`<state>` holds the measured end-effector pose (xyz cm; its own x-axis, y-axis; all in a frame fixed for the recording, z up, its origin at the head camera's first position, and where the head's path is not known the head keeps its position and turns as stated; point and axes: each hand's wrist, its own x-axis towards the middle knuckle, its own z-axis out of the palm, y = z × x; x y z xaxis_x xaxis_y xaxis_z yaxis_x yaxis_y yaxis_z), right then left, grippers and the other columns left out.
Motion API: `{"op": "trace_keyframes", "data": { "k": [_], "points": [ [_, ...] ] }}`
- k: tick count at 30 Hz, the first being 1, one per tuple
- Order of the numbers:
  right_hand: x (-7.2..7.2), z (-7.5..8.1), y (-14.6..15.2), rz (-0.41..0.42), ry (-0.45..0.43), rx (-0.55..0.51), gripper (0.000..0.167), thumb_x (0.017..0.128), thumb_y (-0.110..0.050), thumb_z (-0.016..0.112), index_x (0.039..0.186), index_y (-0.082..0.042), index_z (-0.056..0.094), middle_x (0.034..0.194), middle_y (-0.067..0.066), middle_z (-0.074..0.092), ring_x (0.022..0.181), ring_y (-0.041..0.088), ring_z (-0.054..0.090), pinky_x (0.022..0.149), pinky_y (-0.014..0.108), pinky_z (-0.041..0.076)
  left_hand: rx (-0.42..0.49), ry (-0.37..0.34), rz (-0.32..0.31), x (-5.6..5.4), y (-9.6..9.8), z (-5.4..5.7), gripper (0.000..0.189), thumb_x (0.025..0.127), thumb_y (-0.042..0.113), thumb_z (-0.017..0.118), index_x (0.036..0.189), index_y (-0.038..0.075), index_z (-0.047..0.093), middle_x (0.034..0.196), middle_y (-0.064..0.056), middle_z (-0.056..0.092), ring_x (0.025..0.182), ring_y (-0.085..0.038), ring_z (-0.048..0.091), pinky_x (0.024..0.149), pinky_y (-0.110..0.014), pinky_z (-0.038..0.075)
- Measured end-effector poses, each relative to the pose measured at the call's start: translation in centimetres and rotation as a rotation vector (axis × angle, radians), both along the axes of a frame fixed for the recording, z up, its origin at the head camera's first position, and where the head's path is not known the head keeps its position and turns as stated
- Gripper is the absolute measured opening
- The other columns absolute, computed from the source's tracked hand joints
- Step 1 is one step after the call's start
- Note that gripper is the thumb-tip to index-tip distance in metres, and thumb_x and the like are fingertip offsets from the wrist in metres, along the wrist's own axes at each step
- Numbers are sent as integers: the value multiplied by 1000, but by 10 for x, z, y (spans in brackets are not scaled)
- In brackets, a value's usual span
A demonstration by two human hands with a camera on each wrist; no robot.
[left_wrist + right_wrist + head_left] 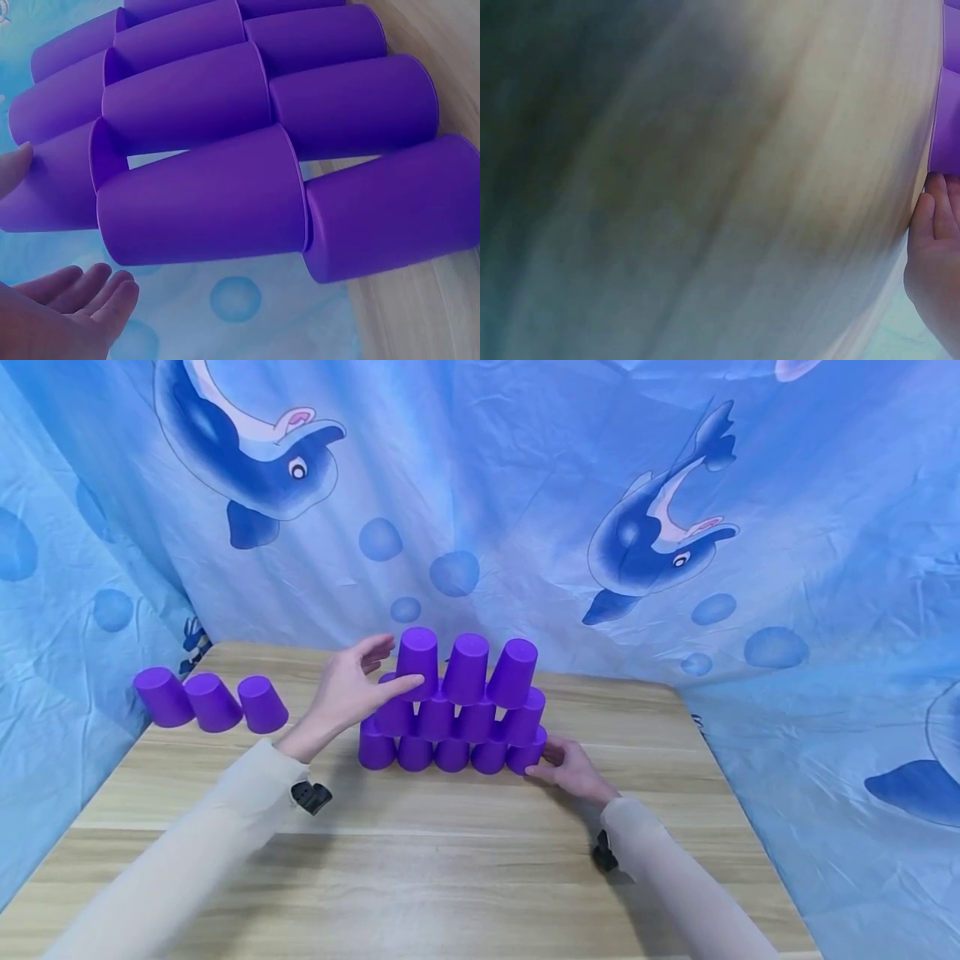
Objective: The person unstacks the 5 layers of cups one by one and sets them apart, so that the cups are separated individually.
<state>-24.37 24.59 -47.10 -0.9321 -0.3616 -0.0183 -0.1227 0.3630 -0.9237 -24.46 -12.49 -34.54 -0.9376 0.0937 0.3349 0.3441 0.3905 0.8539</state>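
Purple cups stand upside down in a stacked wall of three rows, the wider rows below. My left hand (352,685) is at the top row's left cup (417,660), its thumb lying across the front of that cup. In the left wrist view the fingers (112,307) are spread apart from the cup and the thumb tip overlaps its side. Down at the right end, my right hand (576,770) rests against the bottom row's right cup (527,755), thumb at the front and fingers by its side. The right wrist view shows only the edge of this contact.
Three more upside-down purple cups (213,702) stand in a row at the table's left side. The wooden table (420,877) extends in front of the wall of cups. A blue curtain with dolphins (510,468) hangs behind and at both sides.
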Motion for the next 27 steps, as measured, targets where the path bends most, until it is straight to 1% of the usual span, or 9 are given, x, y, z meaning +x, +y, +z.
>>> {"op": "trace_keyframes", "data": {
  "k": [3, 5, 6, 11, 15, 18, 22, 25, 27],
  "points": [
    [-1, -2, 1, 0, 10, 0, 51, 80, -1, 76, 128, 1, 57, 121, 15, 62, 117, 32, 54, 105, 46, 36, 15, -17, -11, 0, 2, 0, 87, 70, 44, 84, 138, 4, 47, 133, -13, 54, 118, -29, 53, 99, -38, 43],
    [0, 1, 0, 12, 18, -11, 51, 81, 0, 75, 128, 3, 55, 122, 17, 61, 117, 36, 53, 105, 49, 34, 29, -16, -23, 0, 4, 1, 84, 70, 41, 85, 137, 5, 49, 130, -12, 56, 117, -28, 54, 98, -36, 44],
    [-1, -1, 0, 15, 26, -6, 51, 81, 0, 75, 128, 3, 55, 122, 17, 61, 117, 35, 53, 105, 49, 35, 43, -13, -33, 1, 5, 2, 82, 70, 39, 85, 136, 5, 50, 129, -11, 57, 116, -27, 55, 98, -36, 45],
    [-9, -16, 4, -4, 36, 13, 51, 79, -6, 78, 127, -4, 59, 120, 9, 63, 115, 24, 56, 104, 37, 38, 90, 12, -68, 1, 9, 3, 73, 72, 30, 86, 132, 5, 54, 124, -11, 60, 113, -27, 57, 96, -39, 46],
    [-12, -21, 7, 0, 33, -2, 52, 79, -8, 79, 127, -6, 59, 120, 7, 64, 114, 22, 57, 103, 35, 39, 84, 30, -66, 1, 12, 3, 68, 73, 29, 85, 130, 5, 56, 121, -11, 62, 111, -26, 59, 95, -38, 47],
    [-12, -22, 7, 1, 31, -9, 52, 79, -7, 79, 127, -6, 59, 120, 8, 63, 114, 22, 57, 104, 35, 39, 84, 37, -60, 1, 12, 3, 66, 73, 32, 85, 128, 6, 58, 119, -9, 64, 109, -24, 60, 95, -36, 47],
    [-11, -22, 7, -8, 27, 3, 51, 80, -8, 78, 127, -5, 59, 120, 8, 64, 114, 24, 57, 103, 37, 39, 111, 40, -56, 1, 12, 3, 63, 74, 31, 84, 126, 5, 60, 116, -10, 65, 108, -24, 60, 95, -37, 47],
    [-10, -18, 6, 5, 19, -4, 51, 80, -5, 77, 127, -3, 58, 121, 11, 63, 115, 28, 56, 104, 41, 38, 125, 42, -56, 1, 12, 4, 62, 74, 30, 84, 125, 4, 60, 114, -10, 65, 107, -25, 61, 95, -38, 47],
    [-9, -13, 5, 20, 9, -15, 51, 81, -3, 76, 128, 0, 57, 121, 14, 62, 116, 32, 55, 105, 43, 36, 124, 43, -56, 1, 12, 5, 61, 74, 30, 84, 125, 4, 61, 114, -10, 65, 106, -24, 61, 94, -39, 47]
  ]
}}
